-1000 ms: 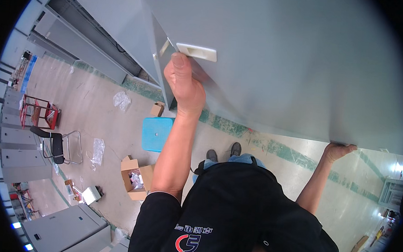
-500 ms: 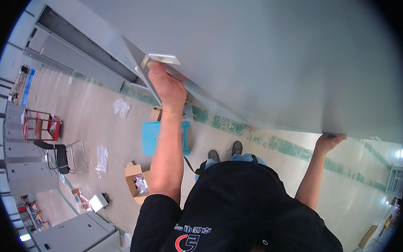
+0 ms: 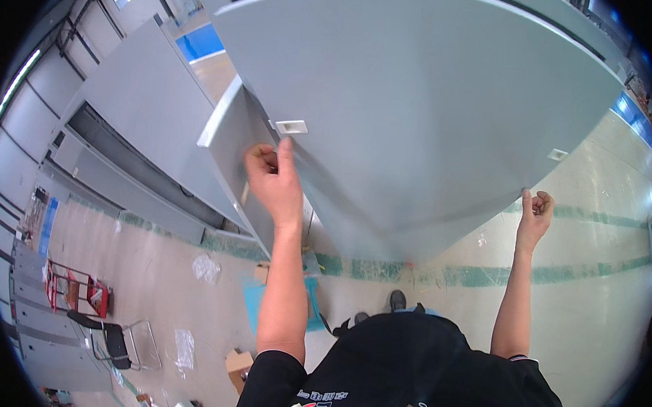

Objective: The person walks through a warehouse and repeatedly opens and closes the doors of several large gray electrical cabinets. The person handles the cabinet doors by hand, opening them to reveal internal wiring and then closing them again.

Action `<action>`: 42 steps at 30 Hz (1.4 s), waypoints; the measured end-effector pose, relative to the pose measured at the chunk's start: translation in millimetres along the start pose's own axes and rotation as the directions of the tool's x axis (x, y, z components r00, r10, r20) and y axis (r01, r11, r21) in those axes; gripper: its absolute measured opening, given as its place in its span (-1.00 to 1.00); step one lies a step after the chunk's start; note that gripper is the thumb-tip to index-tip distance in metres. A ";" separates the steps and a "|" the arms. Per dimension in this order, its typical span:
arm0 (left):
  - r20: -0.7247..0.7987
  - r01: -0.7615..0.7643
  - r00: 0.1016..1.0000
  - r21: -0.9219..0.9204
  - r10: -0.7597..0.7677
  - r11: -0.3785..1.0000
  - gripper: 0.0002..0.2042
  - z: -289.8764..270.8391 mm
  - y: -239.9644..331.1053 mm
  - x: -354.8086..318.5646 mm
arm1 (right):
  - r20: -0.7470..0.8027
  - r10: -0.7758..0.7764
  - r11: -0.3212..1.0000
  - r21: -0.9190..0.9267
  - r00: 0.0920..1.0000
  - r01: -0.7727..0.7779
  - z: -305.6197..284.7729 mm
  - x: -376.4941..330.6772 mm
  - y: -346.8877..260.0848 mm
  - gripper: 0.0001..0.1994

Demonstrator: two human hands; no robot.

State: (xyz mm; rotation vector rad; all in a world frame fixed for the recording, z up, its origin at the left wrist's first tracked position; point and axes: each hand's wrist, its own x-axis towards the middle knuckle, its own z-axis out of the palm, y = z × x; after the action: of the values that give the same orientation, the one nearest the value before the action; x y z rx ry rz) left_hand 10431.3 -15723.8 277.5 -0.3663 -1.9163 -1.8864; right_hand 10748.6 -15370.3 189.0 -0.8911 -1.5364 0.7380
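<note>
A large grey metal cabinet panel [image 3: 428, 113] stands in front of me, with white recessed latches [image 3: 292, 127] near its left and right edges. My left hand [image 3: 276, 185] is at its left edge, below the left latch. The thumb points up along the face and the fingers curl at the edge. At the right edge, below the other latch [image 3: 558, 154], my right hand [image 3: 536, 216] has its thumb against the panel and its fingers bent beyond the edge. A narrow grey door [image 3: 233, 142] stands angled beside my left hand.
Another grey cabinet [image 3: 143, 84] stands at the left. A turquoise object [image 3: 312, 307], a cardboard box [image 3: 238, 367] and plastic wrap [image 3: 185, 350] lie on the floor. A black chair [image 3: 115, 342] and a red cart [image 3: 74, 292] stand farther left.
The view has tilted up, showing the panel's top edge. Both hands have shifted along the panel edges; the left one now sits below its latch, with its fingers more visible.
</note>
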 end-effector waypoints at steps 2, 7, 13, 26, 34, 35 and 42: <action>0.055 -0.125 0.990 -0.045 0.128 0.991 -0.66 16.6 -6.7 -3.6 | -0.007 0.007 0.976 0.217 1.000 -0.006 4.9 11.5 0.3 -0.70; 0.123 -0.230 0.965 -0.024 0.231 0.973 -0.64 30.6 4.4 -12.1 | -0.014 -0.118 0.952 0.282 0.993 0.117 28.0 30.1 -54.2 -0.54; 0.093 -0.405 0.911 0.019 0.402 0.914 -0.56 45.8 15.1 -16.2 | -0.185 -0.340 0.938 -0.138 0.922 0.319 39.4 49.4 -27.7 -0.51; 0.124 -0.233 0.963 -0.051 0.238 0.971 -0.60 53.5 16.6 -20.8 | 0.018 -0.119 0.948 0.300 0.993 0.108 38.9 49.2 -85.2 -0.59; 0.090 -0.162 0.979 -0.204 0.183 0.966 -0.65 79.9 14.8 -7.2 | 0.028 0.002 0.826 0.564 1.000 -0.017 58.5 62.0 -89.0 -0.68; 0.091 -0.182 0.976 -0.173 0.199 0.968 -0.66 74.0 10.8 -6.4 | 0.030 0.022 0.828 0.560 0.999 -0.035 61.6 60.3 -89.1 -0.69; 0.085 -0.257 0.960 -0.123 0.268 0.959 -0.69 63.0 -13.2 -0.8 | -0.053 -0.030 0.904 0.425 0.998 0.050 69.8 60.6 -81.2 -0.61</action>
State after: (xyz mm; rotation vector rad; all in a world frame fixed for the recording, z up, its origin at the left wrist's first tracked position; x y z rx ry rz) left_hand 10418.7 -15661.7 266.3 -0.7266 -1.7284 -1.8302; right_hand 10664.9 -15358.4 278.4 -0.5411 -1.2774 0.9714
